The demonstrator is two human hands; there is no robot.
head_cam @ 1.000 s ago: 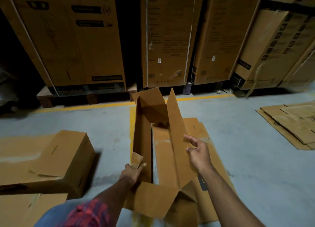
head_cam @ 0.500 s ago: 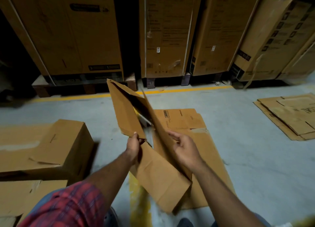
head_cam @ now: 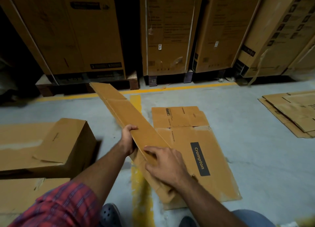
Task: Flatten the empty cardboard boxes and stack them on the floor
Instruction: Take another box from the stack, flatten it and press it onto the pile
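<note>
Collapsed box (head_cam: 129, 114) held as a flat, slanted panel over the left edge of the Crompton sheet (head_cam: 219, 160); left hand (head_cam: 128, 139) curls round the panel's left edge near mid-length, so the far end reaches past the sheet's far-left corner. Right hand (head_cam: 167, 166) lies on the panel's near part, fingers spread and pressing, gripping nothing; unflattened box (head_cam: 68, 145) stands well left of the sheet.

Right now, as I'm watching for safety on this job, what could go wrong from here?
The flattened box is held askew over the Crompton sheet on the floor, so it may land crooked and the stack could slide. The left hand grips its raw edge: the fingers might get cut or pinched as it goes down.
</note>
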